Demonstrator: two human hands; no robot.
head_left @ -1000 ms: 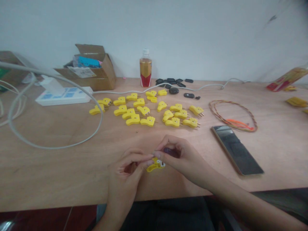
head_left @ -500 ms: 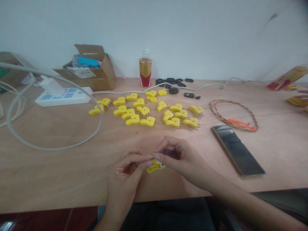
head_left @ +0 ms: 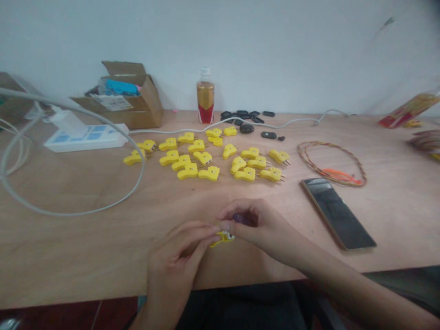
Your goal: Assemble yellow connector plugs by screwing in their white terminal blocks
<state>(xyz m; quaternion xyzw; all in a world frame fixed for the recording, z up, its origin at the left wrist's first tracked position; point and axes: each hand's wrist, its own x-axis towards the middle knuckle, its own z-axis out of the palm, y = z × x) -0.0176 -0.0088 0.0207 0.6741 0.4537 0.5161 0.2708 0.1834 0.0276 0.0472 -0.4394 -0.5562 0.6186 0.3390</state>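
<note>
Near the table's front edge, my left hand (head_left: 184, 250) pinches an opened yellow plug (head_left: 222, 238), part of which its fingers hide. White and metal bits show inside the plug. Curled in the palm of my right hand (head_left: 257, 224) is a dark purple handle (head_left: 242, 219); its far end is hidden. The thumb and forefinger of that hand meet my left fingertips right at the plug. Whatever small piece they pinch there is too small to make out. Beyond my hands lie several yellow two-pin plugs (head_left: 209, 173) in loose rows.
A phone (head_left: 338, 213) and a coil of twisted wire (head_left: 330, 144) lie to the right. Behind are a bottle (head_left: 205, 98), black parts (head_left: 242, 114) and a cardboard box (head_left: 147, 103). A grey cable loop (head_left: 135, 192) arches beside a power strip (head_left: 87, 144). Another person's hand (head_left: 426, 140) is far right.
My left fingers have closed further over the yellow plug, hiding more of it. The other person's hand at the far right has moved and now lies lower over the table.
</note>
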